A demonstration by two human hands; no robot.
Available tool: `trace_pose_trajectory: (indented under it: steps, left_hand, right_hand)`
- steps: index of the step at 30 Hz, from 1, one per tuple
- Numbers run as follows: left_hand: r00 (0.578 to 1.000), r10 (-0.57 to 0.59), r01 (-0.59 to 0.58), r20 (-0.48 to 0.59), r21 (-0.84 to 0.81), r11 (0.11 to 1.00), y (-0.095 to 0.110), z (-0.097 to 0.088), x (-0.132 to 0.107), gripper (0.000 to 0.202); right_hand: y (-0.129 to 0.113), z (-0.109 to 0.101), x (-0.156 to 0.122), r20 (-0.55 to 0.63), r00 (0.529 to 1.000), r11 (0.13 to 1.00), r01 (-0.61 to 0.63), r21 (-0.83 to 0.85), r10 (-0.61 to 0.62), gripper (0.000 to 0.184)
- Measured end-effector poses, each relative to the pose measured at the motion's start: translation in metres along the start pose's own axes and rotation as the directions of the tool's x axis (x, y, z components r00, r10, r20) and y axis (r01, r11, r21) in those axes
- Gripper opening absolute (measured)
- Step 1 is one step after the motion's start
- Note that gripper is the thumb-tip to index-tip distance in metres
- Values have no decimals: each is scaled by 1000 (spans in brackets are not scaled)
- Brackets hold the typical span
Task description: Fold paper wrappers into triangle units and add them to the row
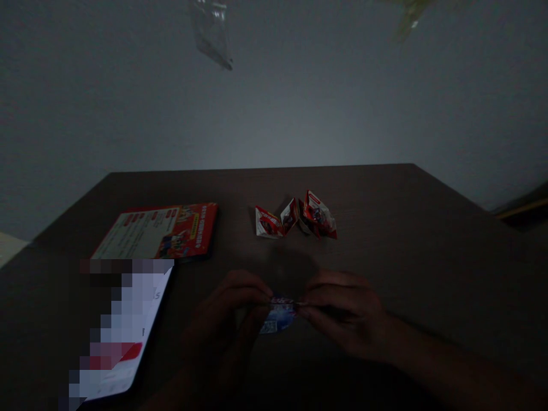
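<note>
My left hand point(240, 305) pinches the left end of a small shiny blue and purple packet point(280, 317) between thumb and fingertips. At the right end of its top edge, my right hand point(346, 305) has the same packet pinched in its fingers. The packet hangs just above the dark table, in front of me. Beyond the hands lie folded, crumpled red and white wrappers point(269, 224), with printed pictures on them. In the dim light the finger details are hard to make out.
A red and white printed book or flat box point(192, 231) lies on the left of the table point(377, 228). Nearer me is a device with a lit screen point(148, 319), partly pixelated. A clear plastic bag point(212, 34) and something yellowish point(411, 20) show against the wall.
</note>
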State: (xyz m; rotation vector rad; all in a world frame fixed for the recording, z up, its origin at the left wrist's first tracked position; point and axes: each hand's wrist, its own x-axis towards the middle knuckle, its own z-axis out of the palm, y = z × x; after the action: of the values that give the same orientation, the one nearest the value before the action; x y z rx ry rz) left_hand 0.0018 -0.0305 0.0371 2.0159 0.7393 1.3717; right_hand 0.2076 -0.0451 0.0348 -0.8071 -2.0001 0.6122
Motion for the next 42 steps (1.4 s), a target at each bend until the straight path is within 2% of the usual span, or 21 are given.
trace_pose_trajectory:
  steps: [5,13,17,22,26,28,30,32,34,38,42]
  left_hand:
    - [999,-31,31,-15,-1,1000,1,1,0,13]
    - [1000,-11,11,-2,13,1000,2,-2,1,13]
    - [999,-31,31,-27,19,999,1,0,-1,11]
    - [993,-97,103,-73,87,991,-4,1,-3,12]
    - [990,-135,137,-30,148,979,-9,1,-4,15]
    - [996,-86,84,5,189,978,-12,2,-3,23]
    - [998,26,-38,60,213,976,-12,3,-1,30]
    - [984,133,-157,121,222,962,-12,5,2,28]
    - [968,198,-230,156,223,947,-10,5,5,23]
    - [965,229,-252,130,207,945,-8,5,8,20]
    - [976,193,-209,102,180,961,-11,5,4,23]
  right_hand:
    - [-1,0,1,18,1000,1000,-11,3,11,7]
    - [3,3,-3,64,997,999,-45,-14,46,9]
    - [5,2,-3,-18,999,999,-27,-22,27,8]
    - [1,-4,2,-182,977,991,97,-93,-113,12]
    - [1,-7,4,-146,974,972,145,-184,-172,14]
    - [2,-8,4,-101,976,958,166,-235,-194,14]
    - [3,-8,3,-39,979,944,183,-274,-201,15]
    - [3,-9,2,26,981,935,193,-298,-194,14]
    - [3,-9,0,67,982,933,191,-306,-179,14]
    - [2,-10,0,84,986,942,165,-292,-147,15]
    - [0,-10,1,95,988,951,147,-271,-126,13]
